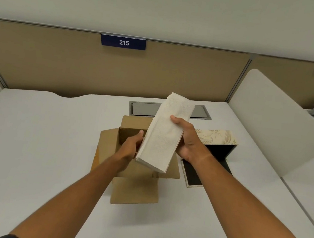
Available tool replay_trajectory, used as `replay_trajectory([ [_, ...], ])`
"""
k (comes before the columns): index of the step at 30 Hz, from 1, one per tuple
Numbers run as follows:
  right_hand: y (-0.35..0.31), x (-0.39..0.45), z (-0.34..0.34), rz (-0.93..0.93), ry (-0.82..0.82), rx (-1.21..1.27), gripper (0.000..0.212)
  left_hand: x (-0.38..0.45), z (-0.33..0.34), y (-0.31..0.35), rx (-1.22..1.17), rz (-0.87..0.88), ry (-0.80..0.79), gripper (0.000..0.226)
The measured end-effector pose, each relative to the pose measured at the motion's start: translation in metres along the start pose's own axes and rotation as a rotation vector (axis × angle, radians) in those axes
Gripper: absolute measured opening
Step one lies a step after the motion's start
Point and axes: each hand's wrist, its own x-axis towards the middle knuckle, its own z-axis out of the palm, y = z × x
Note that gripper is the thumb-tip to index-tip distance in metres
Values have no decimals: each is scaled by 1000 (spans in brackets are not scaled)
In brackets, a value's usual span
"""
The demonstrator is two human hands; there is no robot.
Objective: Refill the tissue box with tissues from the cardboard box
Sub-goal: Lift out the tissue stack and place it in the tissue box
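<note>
A thick stack of white folded tissues [165,133] is held up over the open brown cardboard box [133,191] on the white desk. My right hand [187,140] grips the stack's right edge, thumb on top. My left hand [130,147] holds its left side from underneath, fingers hidden behind the stack. To the right lies the tissue box [218,140], cream with a leaf pattern and a dark inside, open toward me. Its flat lid or base panel [192,174], dark with a pale rim, lies on the desk in front of it, partly under my right forearm.
The white desk [40,144] is bounded by a tan partition with a blue "215" sign [123,42]. A grey cable hatch [145,108] sits behind the boxes. A white divider panel [276,123] stands at the right.
</note>
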Motion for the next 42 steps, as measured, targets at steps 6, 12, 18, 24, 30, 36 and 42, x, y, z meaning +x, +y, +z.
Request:
replay_trajectory([
  [6, -4, -16, -39, -15, 223, 12, 53, -13, 35, 3, -167, -5, -83, 64],
  [12, -8, -35, -85, -46, 293, 136, 53, -18, 77, -3, -227, 8, -152, 61],
  [18, -19, -53, -141, -3, 281, 174, 57, -20, 135, -6, -74, -2, -112, 58],
  [24, -46, -64, -199, -2, 277, 178, 56, -17, 172, -4, -67, 12, -47, 48],
  [30, -62, -73, -248, 85, 225, 94, 41, -8, 197, -6, -152, -23, 89, 46],
  [36, -60, -69, -278, 222, 267, 36, 43, 4, 216, -22, -199, -102, 168, 40],
  [42, -45, -56, -304, 306, 358, -58, 43, 21, 228, -45, -249, -206, 184, 35],
])
